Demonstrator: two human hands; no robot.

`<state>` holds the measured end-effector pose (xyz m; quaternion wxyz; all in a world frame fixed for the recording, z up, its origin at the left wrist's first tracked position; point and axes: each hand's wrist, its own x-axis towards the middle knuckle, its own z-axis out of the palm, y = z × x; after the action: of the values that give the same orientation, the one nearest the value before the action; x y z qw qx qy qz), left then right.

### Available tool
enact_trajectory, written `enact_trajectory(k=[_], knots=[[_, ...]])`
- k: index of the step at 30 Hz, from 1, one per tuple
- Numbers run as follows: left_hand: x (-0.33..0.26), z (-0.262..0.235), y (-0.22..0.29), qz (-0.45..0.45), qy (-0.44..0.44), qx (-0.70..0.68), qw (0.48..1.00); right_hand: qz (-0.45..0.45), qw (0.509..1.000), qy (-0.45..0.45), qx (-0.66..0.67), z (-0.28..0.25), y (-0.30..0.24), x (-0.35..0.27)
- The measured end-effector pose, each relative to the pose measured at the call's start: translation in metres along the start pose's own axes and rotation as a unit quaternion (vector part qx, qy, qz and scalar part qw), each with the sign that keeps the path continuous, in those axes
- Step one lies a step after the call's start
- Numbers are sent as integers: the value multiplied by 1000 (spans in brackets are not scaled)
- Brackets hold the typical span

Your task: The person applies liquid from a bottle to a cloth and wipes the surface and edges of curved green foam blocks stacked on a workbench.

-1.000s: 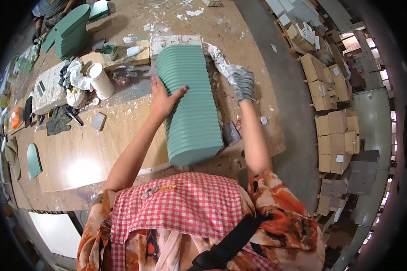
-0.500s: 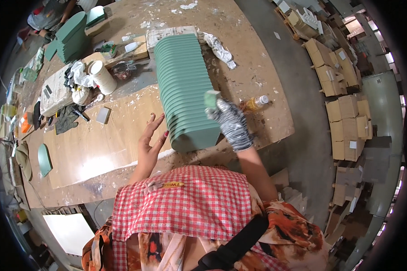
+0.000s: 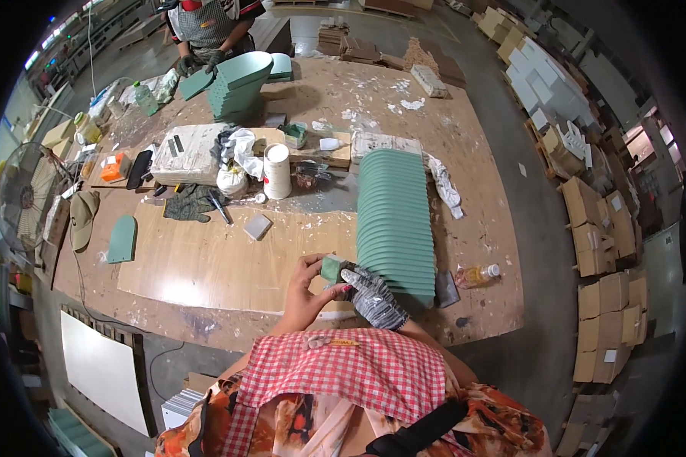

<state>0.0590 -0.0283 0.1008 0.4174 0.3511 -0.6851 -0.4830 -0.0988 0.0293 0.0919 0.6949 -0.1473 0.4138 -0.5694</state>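
My bare left hand and my gloved right hand meet in front of me at a small green block, which looks like a sanding block. Left fingers and thumb pinch it from one side while the right fingers grip it from the other. My right hand wears a grey striped knit glove. Just beyond and to the right lies a long overlapping stack of green panels, its near end partly behind the right hand. A single round-topped green panel lies flat on the left of the table.
A grey block, dark gloves, a white cup stack and a wrapped slab lie across the table. Right of the stack are a bottle and a white rag. Across the table, a co-worker handles another green stack.
My right hand has brought the block from the stack's right side to its left, where my left hand now holds it too. The view has swung, showing more of the far side.
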Motion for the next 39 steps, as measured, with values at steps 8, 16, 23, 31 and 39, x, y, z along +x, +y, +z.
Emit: enact_trajectory(k=[8,16,23,31,39], knots=[[9,-11,-17,-36,28,-61,997,45,991,19,-127,19,-32,20],[47,-51,-26,-74,99,-24,992,-147,967,-62,-199,12,-135,131],[65,-74,-28,-100,105,-10,989,-291,620,37,-727,98,-185,267],[60,-81,-23,-122,109,-7,987,-199,469,65,-858,120,-145,371],[73,-85,-27,-139,94,8,986,-284,533,93,-792,107,-171,351]])
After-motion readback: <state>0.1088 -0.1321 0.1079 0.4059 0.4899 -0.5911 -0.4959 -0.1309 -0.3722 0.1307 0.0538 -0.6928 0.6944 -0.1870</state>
